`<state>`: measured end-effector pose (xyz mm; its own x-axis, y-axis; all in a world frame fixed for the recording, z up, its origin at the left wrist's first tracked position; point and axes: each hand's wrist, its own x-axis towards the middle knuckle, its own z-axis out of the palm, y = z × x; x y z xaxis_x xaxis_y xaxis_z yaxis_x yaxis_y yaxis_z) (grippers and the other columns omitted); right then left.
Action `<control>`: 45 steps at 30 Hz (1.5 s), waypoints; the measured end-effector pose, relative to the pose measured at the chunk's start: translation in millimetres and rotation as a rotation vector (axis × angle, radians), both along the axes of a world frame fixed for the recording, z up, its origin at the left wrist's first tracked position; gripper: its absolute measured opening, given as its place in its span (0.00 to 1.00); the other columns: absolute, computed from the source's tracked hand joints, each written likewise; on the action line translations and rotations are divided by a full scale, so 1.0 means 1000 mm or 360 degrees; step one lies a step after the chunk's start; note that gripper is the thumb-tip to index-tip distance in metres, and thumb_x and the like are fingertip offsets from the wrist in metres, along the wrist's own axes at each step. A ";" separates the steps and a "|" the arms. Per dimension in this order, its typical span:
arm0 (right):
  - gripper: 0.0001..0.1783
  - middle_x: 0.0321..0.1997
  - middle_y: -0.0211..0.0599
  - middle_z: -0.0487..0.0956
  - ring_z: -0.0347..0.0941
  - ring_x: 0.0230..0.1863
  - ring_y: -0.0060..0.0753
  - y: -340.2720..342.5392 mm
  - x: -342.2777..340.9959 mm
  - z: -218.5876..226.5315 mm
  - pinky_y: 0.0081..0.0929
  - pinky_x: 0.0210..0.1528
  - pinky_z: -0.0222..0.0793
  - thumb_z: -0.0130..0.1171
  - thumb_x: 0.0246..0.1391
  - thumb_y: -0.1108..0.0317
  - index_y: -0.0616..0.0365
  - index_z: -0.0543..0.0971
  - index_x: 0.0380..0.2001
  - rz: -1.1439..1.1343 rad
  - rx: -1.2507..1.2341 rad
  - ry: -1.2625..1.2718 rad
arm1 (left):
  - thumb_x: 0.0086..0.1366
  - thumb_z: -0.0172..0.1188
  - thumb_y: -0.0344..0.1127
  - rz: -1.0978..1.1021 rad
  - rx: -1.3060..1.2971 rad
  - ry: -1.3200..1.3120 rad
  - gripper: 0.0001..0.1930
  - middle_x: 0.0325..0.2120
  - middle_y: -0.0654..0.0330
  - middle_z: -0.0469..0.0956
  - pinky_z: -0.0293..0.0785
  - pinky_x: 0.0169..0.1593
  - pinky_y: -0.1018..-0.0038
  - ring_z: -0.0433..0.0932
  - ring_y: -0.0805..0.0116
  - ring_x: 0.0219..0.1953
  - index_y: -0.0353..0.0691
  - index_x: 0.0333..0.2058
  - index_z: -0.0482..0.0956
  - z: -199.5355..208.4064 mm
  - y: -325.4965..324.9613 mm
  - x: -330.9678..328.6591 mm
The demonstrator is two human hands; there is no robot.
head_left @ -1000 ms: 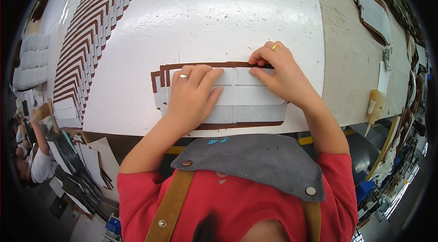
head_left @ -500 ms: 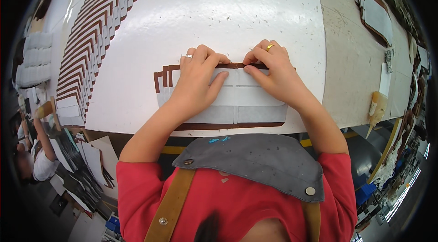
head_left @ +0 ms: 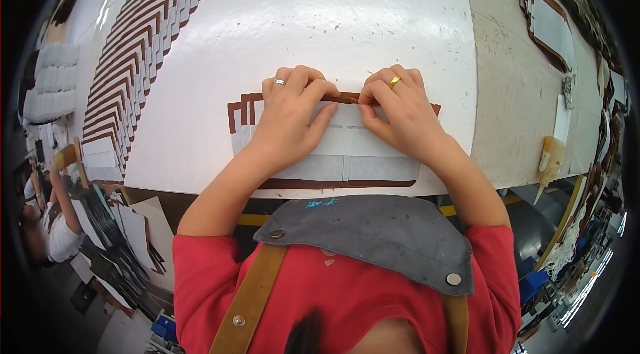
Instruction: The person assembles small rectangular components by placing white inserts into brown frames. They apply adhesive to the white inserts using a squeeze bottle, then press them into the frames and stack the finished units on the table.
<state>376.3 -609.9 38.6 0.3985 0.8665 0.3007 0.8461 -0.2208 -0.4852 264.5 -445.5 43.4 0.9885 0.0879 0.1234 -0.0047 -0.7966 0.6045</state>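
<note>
A layered panel [head_left: 383, 169] with a white backing and brown, leather-like edges lies flat at the table's near side. My left hand [head_left: 283, 117] rests over its left part, with fingers bent and thumb and fingertips closed on the far brown edge [head_left: 348, 97]. Just to the right, my right hand [head_left: 403, 114] pinches the same edge, its fingertips a short gap from the left ones. Between them the brown strip looks slightly raised and creased. Stepped brown tabs [head_left: 248, 111] show past my left hand; the fingers cover other parts of the edge.
A long row of overlapping brown-edged pieces [head_left: 137, 54] runs along the left of the white table [head_left: 320, 27]. To the right lie more stacked panels [head_left: 550, 21] and a yellowish bottle with a thin nozzle [head_left: 550, 157]. Another person's arm [head_left: 65, 197] shows at far left.
My right fingertips have shifted slightly right and nearer to me along the brown edge. The strip between my hands now looks more creased, and its right corner shows more. My left hand has barely moved.
</note>
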 end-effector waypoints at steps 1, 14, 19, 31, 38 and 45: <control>0.07 0.25 0.30 0.70 0.66 0.30 0.31 -0.001 0.000 0.000 0.28 0.37 0.58 0.58 0.41 0.74 0.54 0.69 0.23 0.0013 0.0027 -0.0003 | 0.53 0.59 0.29 0.0000 -0.0007 0.0002 0.07 0.34 0.63 0.70 0.55 0.46 0.68 0.66 0.65 0.41 0.42 0.33 0.74 0.000 0.001 -0.001; 0.07 0.25 0.31 0.71 0.68 0.29 0.32 -0.002 -0.002 -0.005 0.28 0.35 0.59 0.57 0.46 0.75 0.56 0.70 0.28 0.0005 0.0125 0.0174 | 0.53 0.58 0.26 0.0135 0.0253 -0.0236 0.09 0.36 0.63 0.72 0.55 0.47 0.68 0.68 0.66 0.42 0.43 0.34 0.74 -0.002 -0.007 -0.008; 0.06 0.26 0.32 0.71 0.68 0.31 0.34 -0.003 -0.004 -0.012 0.29 0.35 0.60 0.57 0.47 0.74 0.56 0.71 0.29 -0.0041 0.0101 0.0223 | 0.53 0.58 0.29 -0.0329 0.0287 -0.0159 0.17 0.50 0.61 0.69 0.53 0.56 0.64 0.65 0.65 0.54 0.41 0.43 0.74 -0.004 -0.026 -0.037; 0.11 0.33 0.37 0.76 0.69 0.36 0.36 -0.092 -0.018 -0.001 0.27 0.40 0.65 0.56 0.47 0.79 0.60 0.75 0.37 -0.0670 0.0157 0.0398 | 0.56 0.58 0.34 -0.0225 0.0262 0.0035 0.19 0.56 0.59 0.64 0.51 0.61 0.59 0.59 0.61 0.60 0.41 0.48 0.71 -0.007 -0.037 -0.039; 0.20 0.37 0.32 0.75 0.66 0.39 0.33 -0.094 -0.035 -0.001 0.28 0.44 0.62 0.57 0.46 0.77 0.56 0.77 0.46 -0.0555 -0.0118 0.0095 | 0.56 0.57 0.36 -0.0474 0.0283 -0.0015 0.25 0.60 0.59 0.60 0.46 0.64 0.59 0.55 0.60 0.63 0.43 0.54 0.67 -0.012 -0.051 -0.030; 0.20 0.39 0.28 0.73 0.65 0.41 0.31 -0.092 -0.034 -0.004 0.27 0.46 0.59 0.58 0.47 0.71 0.51 0.77 0.47 -0.0527 -0.0240 -0.0022 | 0.57 0.56 0.37 -0.0507 0.0252 0.0060 0.27 0.61 0.58 0.57 0.45 0.65 0.56 0.52 0.57 0.65 0.43 0.56 0.65 -0.010 -0.049 -0.030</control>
<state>342.5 -701.8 34.6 0.6617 0.7260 0.1870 0.7230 -0.5521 -0.4152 235.0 -494.6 33.4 0.9673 -0.2429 0.0735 -0.2479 -0.8426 0.4781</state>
